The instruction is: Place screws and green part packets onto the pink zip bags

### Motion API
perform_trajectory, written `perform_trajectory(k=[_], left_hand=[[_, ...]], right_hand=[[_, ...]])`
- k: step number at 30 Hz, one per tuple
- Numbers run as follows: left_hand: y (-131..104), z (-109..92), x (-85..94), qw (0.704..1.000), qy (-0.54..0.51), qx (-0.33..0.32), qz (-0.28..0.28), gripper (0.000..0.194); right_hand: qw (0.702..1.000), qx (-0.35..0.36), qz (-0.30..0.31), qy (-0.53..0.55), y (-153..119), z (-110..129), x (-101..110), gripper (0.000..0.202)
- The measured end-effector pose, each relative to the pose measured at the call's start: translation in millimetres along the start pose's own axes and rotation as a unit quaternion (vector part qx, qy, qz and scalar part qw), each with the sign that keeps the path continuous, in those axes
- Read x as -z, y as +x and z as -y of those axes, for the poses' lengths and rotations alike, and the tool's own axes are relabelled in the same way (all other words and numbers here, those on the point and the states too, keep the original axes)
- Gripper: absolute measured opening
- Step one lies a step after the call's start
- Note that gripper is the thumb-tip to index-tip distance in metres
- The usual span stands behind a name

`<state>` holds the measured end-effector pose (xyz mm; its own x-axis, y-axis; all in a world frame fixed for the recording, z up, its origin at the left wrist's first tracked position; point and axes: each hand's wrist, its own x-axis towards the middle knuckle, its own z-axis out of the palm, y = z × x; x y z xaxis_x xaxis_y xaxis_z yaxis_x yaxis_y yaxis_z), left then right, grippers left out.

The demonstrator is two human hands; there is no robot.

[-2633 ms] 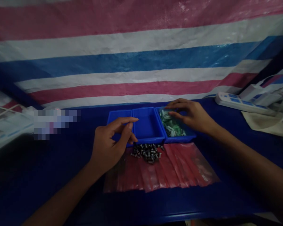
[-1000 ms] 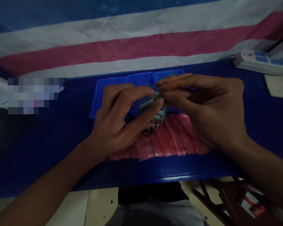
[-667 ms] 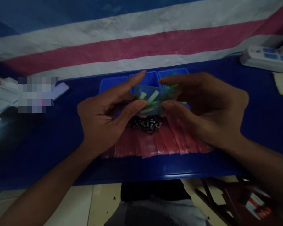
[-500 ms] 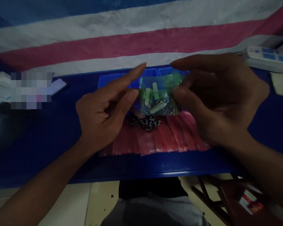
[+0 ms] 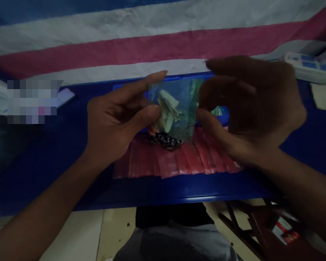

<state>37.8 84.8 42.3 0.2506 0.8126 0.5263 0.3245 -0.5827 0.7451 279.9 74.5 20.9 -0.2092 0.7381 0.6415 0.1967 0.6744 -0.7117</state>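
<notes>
A makeshift workshop corner, by the look of it: striped plastic sheeting (image 5: pixel 130 45) walls off twelve o'clock, and the blue desk (image 5: pixel 57 177) carries dark metal fasteners (image 5: pixel 167 141), a row of red plastic bags (image 5: pixel 168 165) and blue parts trays (image 5: pixel 225 119) at its centre. A power strip (image 5: pixel 309 69) lies at two o'clock; pale flooring (image 5: pixel 115 226) shows at seven.

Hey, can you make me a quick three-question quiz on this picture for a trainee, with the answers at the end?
1. True or false: the pile of dark screws rests on red plastic bags.
2. What does the left hand hold? A) a screwdriver B) a clear plastic bag C) scissors
3. Which hand is nearer the white power strip?

Key:
1. True
2. B
3. The right hand
</notes>
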Motion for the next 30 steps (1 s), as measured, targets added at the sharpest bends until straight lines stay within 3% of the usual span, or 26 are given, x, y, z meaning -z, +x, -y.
perform_trajectory(k=[3,7,13,19,21,25,28,30], left_hand=[[0.4,1.6,-1.9,0.989,-0.121,0.059,0.063,0.052],[0.4,-5.5,-6.7,0.972,-0.174,0.119,0.101,0.07],[-1.7,-13.8,-9.9,0.978,-0.141,0.12,0.094,0.058],[-8.2,-15.2,-12.1,0.981,-0.09,0.129,0.114,0.048],[-8.2,-10.5,-11.6,0.991,-0.042,0.08,0.1,0.048],[-1.1,3.4,-5.2,0.992,0.073,-0.103,0.021,0.059],[5.6,8.7,1.5,0.954,0.175,-0.243,0.024,0.074],[7.2,9.1,4.7,0.922,0.232,-0.31,0.017,0.068]], right_hand=[[0.996,0.074,0.043,-0.006,5.2,-2.2,-0.6,0.052],[0.996,0.059,0.046,0.051,9.0,1.1,-5.0,0.03],[0.992,-0.039,0.099,0.075,10.5,4.5,-7.9,0.024],[0.965,-0.079,0.117,0.219,9.3,8.4,-15.4,0.023],[0.959,-0.104,0.09,0.248,9.5,10.2,-17.9,0.02],[0.942,-0.194,-0.011,0.273,13.4,10.1,-16.4,0.031],[0.932,-0.224,0.006,0.285,15.8,7.6,-11.1,0.049],[0.934,-0.214,0.038,0.284,15.2,7.3,-8.6,0.054]])
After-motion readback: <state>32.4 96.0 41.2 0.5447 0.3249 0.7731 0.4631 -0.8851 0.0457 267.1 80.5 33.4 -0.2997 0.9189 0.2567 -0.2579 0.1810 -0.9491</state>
